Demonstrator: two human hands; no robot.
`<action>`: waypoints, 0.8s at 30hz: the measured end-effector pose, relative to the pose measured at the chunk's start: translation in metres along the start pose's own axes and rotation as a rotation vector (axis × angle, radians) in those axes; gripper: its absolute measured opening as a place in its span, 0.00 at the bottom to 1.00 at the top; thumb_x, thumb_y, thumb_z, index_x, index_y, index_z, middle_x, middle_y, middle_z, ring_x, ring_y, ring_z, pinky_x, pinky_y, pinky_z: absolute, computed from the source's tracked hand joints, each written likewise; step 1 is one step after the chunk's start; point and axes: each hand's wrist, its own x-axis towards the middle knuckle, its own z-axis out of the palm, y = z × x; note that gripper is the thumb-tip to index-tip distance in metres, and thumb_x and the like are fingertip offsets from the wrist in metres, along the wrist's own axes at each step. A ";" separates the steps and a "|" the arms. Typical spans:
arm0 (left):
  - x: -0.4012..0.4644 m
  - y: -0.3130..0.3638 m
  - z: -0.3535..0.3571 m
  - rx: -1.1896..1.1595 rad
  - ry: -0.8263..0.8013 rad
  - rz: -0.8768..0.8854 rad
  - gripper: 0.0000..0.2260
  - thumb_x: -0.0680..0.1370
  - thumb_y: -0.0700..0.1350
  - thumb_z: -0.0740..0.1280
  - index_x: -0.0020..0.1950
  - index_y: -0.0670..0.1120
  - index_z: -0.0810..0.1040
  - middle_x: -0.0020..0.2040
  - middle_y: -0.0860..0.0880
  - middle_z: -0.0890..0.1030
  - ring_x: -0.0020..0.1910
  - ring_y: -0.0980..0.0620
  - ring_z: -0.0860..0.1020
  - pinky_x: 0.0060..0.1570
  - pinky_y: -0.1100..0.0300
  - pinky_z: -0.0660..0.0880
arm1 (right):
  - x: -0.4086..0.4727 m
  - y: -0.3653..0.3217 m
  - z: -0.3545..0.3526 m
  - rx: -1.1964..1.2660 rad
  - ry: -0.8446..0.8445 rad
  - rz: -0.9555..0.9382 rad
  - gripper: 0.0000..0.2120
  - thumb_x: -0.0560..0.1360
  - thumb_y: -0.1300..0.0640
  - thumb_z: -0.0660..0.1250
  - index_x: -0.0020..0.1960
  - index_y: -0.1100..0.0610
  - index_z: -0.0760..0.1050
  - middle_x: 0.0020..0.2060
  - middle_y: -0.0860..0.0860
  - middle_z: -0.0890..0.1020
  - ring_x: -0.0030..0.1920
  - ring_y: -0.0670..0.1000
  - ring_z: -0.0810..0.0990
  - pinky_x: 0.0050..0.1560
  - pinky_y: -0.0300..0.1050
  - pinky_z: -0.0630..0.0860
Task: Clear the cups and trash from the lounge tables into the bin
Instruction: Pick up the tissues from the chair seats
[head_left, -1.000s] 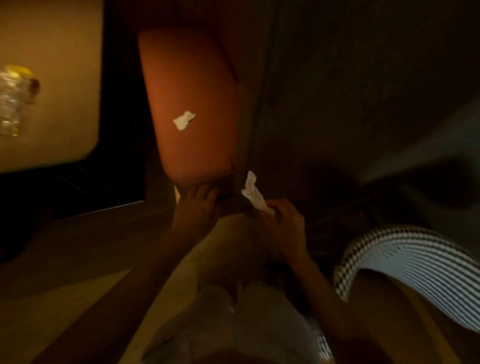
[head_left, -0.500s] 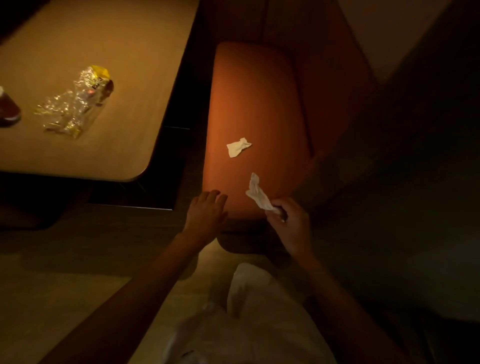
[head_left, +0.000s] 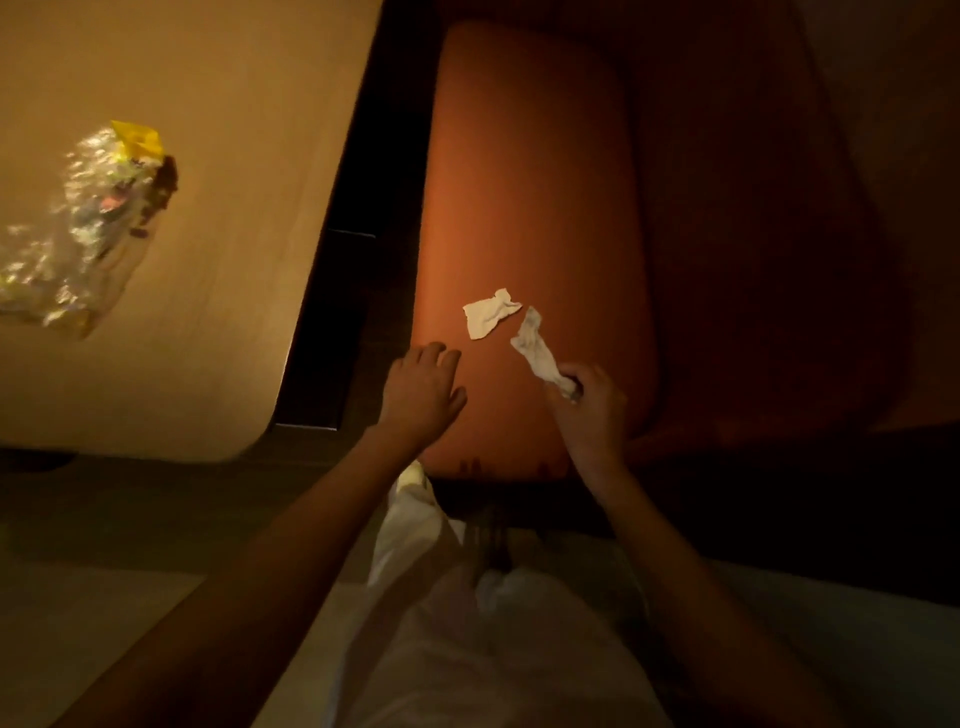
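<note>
A crumpled white tissue lies on the orange seat cushion. My right hand pinches a second, twisted white tissue, which sticks up toward the one on the seat. My left hand hovers over the cushion's near left part with fingers spread, holding nothing, a short way left of the lying tissue. A crumpled clear plastic wrapper with a yellow end rests on the wooden table at the left.
A dark gap separates the table from the seat. The seat's dark backrest rises on the right. My light clothing fills the bottom centre, with floor on both sides.
The view has swung up and closer to the seat. Both hands have moved forward over the cushion, the right one still holding its tissue, now close to the tissue lying there.
</note>
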 end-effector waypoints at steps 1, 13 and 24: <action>0.021 -0.005 0.000 0.000 -0.003 0.025 0.24 0.78 0.54 0.61 0.71 0.46 0.65 0.70 0.44 0.68 0.67 0.44 0.68 0.62 0.49 0.68 | 0.013 0.000 0.009 0.001 0.015 0.041 0.11 0.72 0.60 0.72 0.54 0.58 0.80 0.47 0.52 0.81 0.44 0.50 0.79 0.39 0.44 0.77; 0.213 -0.031 0.083 -0.019 -0.194 0.158 0.28 0.76 0.53 0.66 0.72 0.45 0.64 0.71 0.42 0.66 0.69 0.42 0.66 0.64 0.47 0.67 | 0.149 0.057 0.107 -0.026 0.051 0.292 0.10 0.72 0.57 0.71 0.54 0.57 0.80 0.48 0.54 0.80 0.45 0.51 0.78 0.42 0.41 0.73; 0.340 -0.033 0.223 -0.103 -0.234 0.072 0.35 0.73 0.53 0.70 0.75 0.44 0.58 0.74 0.41 0.60 0.71 0.39 0.62 0.66 0.46 0.66 | 0.192 0.177 0.199 -0.163 -0.076 0.416 0.12 0.72 0.59 0.68 0.55 0.59 0.79 0.51 0.56 0.81 0.49 0.53 0.77 0.47 0.40 0.66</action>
